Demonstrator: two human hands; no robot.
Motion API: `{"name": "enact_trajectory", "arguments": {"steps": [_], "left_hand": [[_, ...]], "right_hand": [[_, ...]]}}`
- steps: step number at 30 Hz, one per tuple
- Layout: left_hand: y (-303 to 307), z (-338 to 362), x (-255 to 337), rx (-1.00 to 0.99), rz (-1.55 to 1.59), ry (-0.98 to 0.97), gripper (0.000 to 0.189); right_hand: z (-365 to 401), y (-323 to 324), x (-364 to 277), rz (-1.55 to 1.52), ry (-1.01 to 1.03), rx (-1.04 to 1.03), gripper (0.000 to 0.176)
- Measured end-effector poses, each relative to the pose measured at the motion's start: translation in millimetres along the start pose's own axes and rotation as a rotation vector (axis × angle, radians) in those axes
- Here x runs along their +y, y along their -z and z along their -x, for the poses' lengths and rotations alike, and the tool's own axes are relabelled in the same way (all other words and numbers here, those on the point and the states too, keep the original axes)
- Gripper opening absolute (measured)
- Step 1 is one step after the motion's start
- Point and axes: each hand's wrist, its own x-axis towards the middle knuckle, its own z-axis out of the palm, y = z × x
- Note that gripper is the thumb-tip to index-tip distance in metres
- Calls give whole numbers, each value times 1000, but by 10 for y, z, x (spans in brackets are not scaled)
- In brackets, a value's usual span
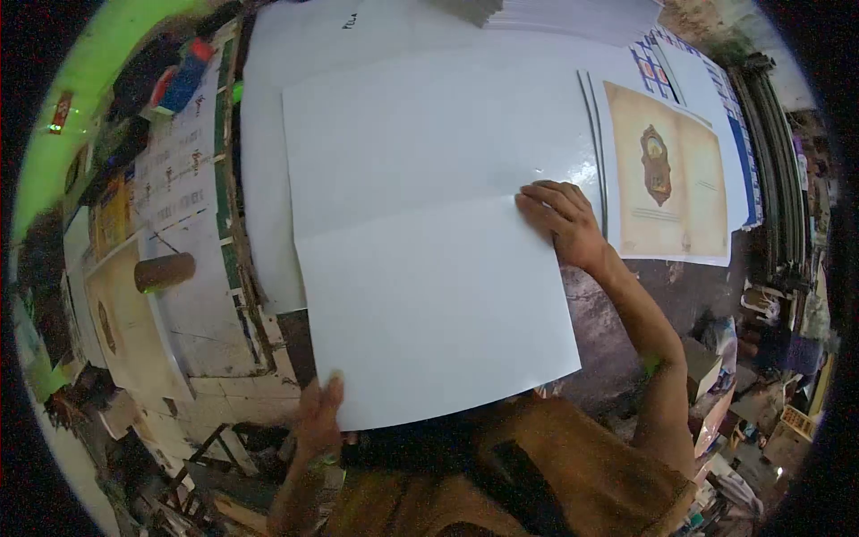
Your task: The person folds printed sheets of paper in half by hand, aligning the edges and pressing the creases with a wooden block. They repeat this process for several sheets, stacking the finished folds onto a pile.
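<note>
A large white sheet (438,313) spreads across the middle, its lower edge reaching over the table's front towards my body. A faint crease crosses it from side to side. At its lower left corner my left hand (322,416) pinches the edge, thumb on top and the other fingers mostly hidden underneath. Bent fingers of my right hand (565,222) press together on the sheet's right side, at the crease; the thumb is hard to make out. Under the sheet lies more white sheet material (268,161), with handwritten letters near its top.
A printed sheet (667,174) with a wall clock picture lies to the right. A stack of white sheets (573,20) stands at the back. On the left table are a brown roller (165,272) and another clock print (125,313). Boxes and clutter (707,367) fill the lower right.
</note>
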Motion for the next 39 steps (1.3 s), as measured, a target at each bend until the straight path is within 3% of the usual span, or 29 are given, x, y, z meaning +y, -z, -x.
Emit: {"name": "enact_trajectory", "arguments": {"steps": [2, 3, 5, 7, 9, 11, 15, 18, 28, 37, 39], "left_hand": [[78, -116, -189, 52, -371, -403, 37], [263, -219, -366, 116, -718, -786, 37], [466, -216, -45, -167, -552, -137, 34], [470, -328, 176, 307, -565, -383, 38], [583, -582, 403, 385, -1281, -702, 61], [594, -807, 516, 222, -1305, -806, 82], [592, -1290, 611, 125, -1254, -1093, 92], [648, -1355, 667, 34, -1324, -1094, 88], [549, -1567, 554, 157, -1330, -1264, 52], [584, -1726, 646, 52, -1073, -1278, 35], [611, -1758, 790, -22, -959, -1307, 30]], "right_hand": [[40, -28, 27, -5, 6, 1, 35], [21, -31, 9, -18, 12, 16, 34], [10, -10, 43, -36, 30, -26, 35], [-25, 22, 24, -23, 48, -65, 37], [-26, -16, 11, -39, 46, -49, 38], [-39, -19, 4, -46, 58, -51, 38], [-43, 0, 6, -56, 53, -60, 40], [-13, -19, 22, -63, 58, -49, 40], [-91, 46, -42, -45, 37, -81, 41], [-179, 124, -100, -221, -135, -38, 35], [-117, -18, 30, -282, -288, -54, 32]]}}
